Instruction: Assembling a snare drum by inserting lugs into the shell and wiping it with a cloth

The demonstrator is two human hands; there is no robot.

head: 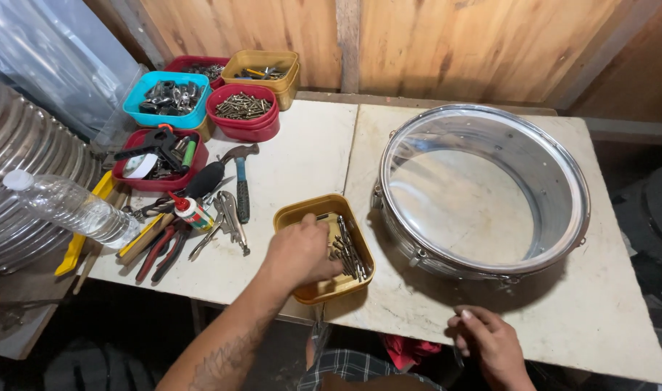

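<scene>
- Yellow tub (296, 215): sits on the white table (302, 152) near its front edge, just left of the drum shell. Holds long metal tension rods (347, 250), lying roughly parallel along its right side.
- Left hand (300, 253): reaching down into the yellow tub, fingers curled among the tension rods. Fingertips hidden behind the knuckles; cannot tell whether they have closed on a rod or are only sorting.
- Right hand (490, 340): resting at the table's front edge, below the drum shell, fingers loosely bent; nothing visibly held.
- Drum shell (483, 192): chrome, clear head on the bottom, lying flat on the right half of the table, lugs showing on the near rim.
- Step, as judged: picking hardware out of the tub. Next move would call for isolating one rod from the pile and lifting it clear without dragging others.
- Further left: pliers (164, 250), a hammer (240, 181), a red tub of screws (242, 108), a plastic bottle (70, 206).
</scene>
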